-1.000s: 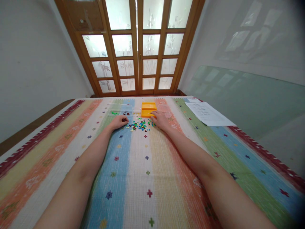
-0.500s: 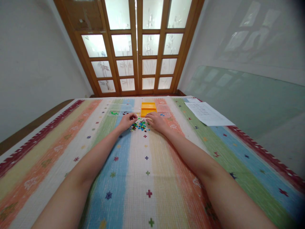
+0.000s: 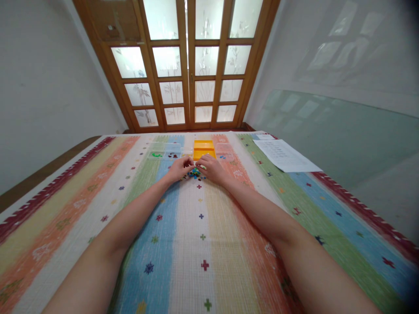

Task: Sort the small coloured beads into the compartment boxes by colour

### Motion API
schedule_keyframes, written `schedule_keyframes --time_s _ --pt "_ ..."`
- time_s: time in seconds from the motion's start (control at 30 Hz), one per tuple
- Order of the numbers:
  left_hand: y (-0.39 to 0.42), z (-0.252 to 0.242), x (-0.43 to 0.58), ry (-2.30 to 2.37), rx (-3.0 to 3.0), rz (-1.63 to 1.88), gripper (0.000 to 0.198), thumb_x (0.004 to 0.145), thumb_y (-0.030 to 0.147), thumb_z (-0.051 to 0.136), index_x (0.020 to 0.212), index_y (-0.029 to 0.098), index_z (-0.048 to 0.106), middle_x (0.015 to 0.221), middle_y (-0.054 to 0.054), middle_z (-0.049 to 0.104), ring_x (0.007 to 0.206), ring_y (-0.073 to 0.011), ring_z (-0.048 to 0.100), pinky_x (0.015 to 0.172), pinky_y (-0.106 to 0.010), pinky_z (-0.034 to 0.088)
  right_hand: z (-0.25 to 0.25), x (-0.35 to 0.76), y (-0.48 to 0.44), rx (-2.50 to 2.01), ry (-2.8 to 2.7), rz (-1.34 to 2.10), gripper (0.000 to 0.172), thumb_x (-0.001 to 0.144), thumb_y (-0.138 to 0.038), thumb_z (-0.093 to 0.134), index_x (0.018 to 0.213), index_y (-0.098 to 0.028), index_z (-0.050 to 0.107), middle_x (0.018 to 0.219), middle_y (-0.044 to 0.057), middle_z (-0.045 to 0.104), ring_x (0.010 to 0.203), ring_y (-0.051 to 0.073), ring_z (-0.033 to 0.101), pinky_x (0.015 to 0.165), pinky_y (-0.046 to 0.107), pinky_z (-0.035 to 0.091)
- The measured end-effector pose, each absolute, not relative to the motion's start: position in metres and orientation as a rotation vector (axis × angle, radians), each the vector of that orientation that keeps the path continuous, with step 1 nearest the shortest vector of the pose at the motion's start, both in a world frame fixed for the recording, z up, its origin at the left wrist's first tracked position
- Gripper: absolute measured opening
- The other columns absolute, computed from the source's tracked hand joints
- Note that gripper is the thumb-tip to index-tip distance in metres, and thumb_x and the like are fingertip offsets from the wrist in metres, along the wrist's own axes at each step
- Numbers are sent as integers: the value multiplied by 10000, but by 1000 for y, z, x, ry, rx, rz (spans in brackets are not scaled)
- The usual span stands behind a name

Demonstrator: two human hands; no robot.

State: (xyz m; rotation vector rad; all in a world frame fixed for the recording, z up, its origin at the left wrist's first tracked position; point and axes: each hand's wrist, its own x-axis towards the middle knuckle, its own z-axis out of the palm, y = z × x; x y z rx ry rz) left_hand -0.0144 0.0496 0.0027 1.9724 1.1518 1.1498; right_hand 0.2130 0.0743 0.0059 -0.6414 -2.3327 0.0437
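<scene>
Small coloured pieces [image 3: 195,173]: heaped on the cloth-covered tabletop [image 3: 190,226], between both hands, nearer than the yellow tray [image 3: 203,154].
Left hand [image 3: 179,168]: fingers curled together at the heap's left edge; cannot tell whether they pinch anything.
Right hand [image 3: 212,169]: fingers bent over the right side, grip hidden.
Work at the heap: apparently two-handed picking; next calls for a fine fingertip hold.

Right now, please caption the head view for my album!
Bare left hand and bare right hand at tiny multicoloured pieces, near an orange rectangular plastic box.
</scene>
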Motion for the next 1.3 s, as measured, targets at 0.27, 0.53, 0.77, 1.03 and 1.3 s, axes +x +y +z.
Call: schedule_keyframes --time_s 0.27,0.53,0.77,1.03,1.3 --pt "52 -2 -15 1142 1978 1143 242 883 417 739 890 183 678 811 -15 659 705 -147 549 659 -278 427 7 214 74 -644 -2378 5 158 1071 -282 626 1010 -234 764 991 84 712 975 244 580 883 361 449" --pt "42 6 -13 1218 2206 946 181 946 358 657 912 197 731 845 -35 714 754 -177 601 745 -320 455 -5 229 97 -872 -2174 42 108 1012 -230 669 945 -213 752 973 84 722 955 245 621 876 356 461" --pt "31 10 -1 978 2541 666 120 912 299 690 957 260 794 958 -70 718 969 -249 647 913 -383 481 -12 247 124 -1281 -2000 91 141 989 -244 646 950 -194 772 940 86 756 893 241 655 847 349 482" --pt "30 6 3 952 2566 686 92 882 260 691 866 265 781 945 -80 693 999 -270 610 954 -411 458 -13 253 129 -1427 -1954 73 203 996 -290 639 1048 -208 818 966 87 798 876 239 692 838 349 524" --pt "33 2 -1 1121 2428 801 64 884 234 645 895 224 707 853 -38 690 747 -192 568 751 -330 427 -15 251 129 -1340 -1998 110 266 1009 -208 612 1175 -202 820 1123 104 816 995 266 740 946 394 545"
